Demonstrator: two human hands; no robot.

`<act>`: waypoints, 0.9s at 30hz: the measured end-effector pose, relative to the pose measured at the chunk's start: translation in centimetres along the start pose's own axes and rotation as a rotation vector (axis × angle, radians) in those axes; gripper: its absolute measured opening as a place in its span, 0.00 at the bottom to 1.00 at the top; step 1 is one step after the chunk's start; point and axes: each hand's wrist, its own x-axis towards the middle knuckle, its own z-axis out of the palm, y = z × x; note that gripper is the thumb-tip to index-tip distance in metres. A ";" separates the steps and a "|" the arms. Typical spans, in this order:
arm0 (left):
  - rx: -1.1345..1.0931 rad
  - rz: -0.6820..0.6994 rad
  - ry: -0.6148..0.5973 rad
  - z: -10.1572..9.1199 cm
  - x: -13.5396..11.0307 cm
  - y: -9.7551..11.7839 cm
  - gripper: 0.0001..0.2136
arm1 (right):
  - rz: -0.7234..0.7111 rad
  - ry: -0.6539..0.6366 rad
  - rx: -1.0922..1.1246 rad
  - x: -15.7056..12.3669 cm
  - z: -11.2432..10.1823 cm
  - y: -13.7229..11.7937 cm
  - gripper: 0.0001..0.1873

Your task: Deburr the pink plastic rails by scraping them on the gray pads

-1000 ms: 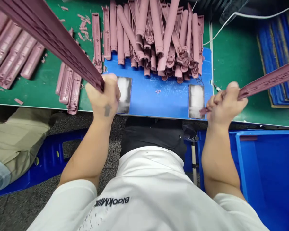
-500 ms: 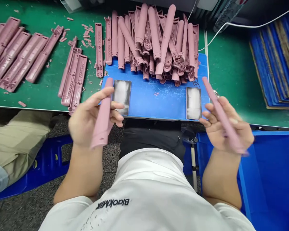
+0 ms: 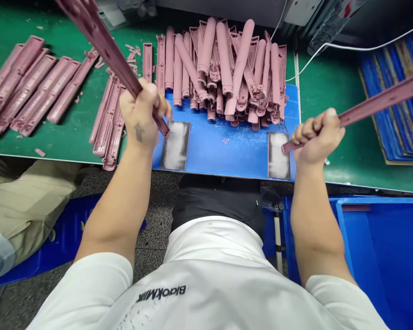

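As the left hand [image 3: 140, 117] closes fully on a pink moulded plastic strip [image 3: 105, 46], axis up-left, the right hand [image 3: 318, 135] clenches a second strip [image 3: 382, 101], axis rightward.

A: Room around the left hand [image 3: 141, 114]?
B: Tight. Rows of long pink moulded plastic strips [image 3: 30, 87] lie just beside it on the green workbench [image 3: 316, 82]. A heaped pile of pink plastic parts [image 3: 227, 78] blocks the way forward.
A: Right hand [image 3: 318, 135]?
B: Better. A strip of green bench runs to its right, up to a stack of flat blue boards [image 3: 392, 105].
A: Centre?
B: Passable. A band of blue mat [image 3: 227, 156] lies below the pile, between two grey-white rectangular pads [image 3: 175, 145].
A: Below the bench?
B: Blue plastic crate [image 3: 382, 243], low on the right.
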 end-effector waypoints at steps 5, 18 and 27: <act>-0.041 -0.106 0.123 2.4 -1.6 0.4 0.30 | 0.004 0.119 -0.073 -0.7 -1.1 0.6 0.41; -0.041 -0.182 0.255 3.3 0.4 -0.6 0.34 | -0.093 0.178 0.052 2.0 1.2 0.8 0.44; -0.051 -0.087 0.144 4.1 0.1 -0.5 0.42 | -0.009 0.136 0.009 1.3 2.5 -0.7 0.48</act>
